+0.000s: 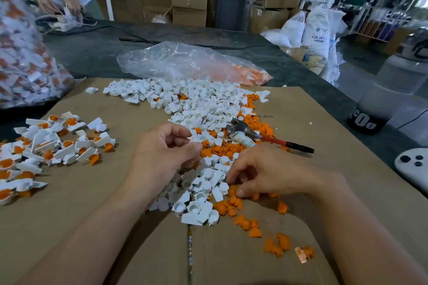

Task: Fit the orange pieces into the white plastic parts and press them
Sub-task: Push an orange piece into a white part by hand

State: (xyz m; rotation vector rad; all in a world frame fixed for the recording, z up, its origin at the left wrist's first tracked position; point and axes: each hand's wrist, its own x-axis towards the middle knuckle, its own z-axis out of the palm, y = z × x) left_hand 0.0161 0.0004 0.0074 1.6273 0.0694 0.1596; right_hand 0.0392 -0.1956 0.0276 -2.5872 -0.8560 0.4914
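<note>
Orange pieces (228,149) lie mixed into the middle pile on the cardboard surface (92,192) among white plastic parts (203,104), and more trail toward us at right. Our left hand (162,152) pinches one white part (195,140) between thumb and fingers just above the pile. Our right hand (266,173) curls down onto the pile with its thumb touching orange pieces; we can't tell if it grips one. Fitted parts (46,146) sit left. A red-handled tool (245,133) rests on the pile.

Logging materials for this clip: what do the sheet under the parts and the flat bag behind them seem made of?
Sheet: likely cardboard, matte brown, with a flap seam. Bag: thin clear plastic film, glossy, crinkled, contents showing through.
</note>
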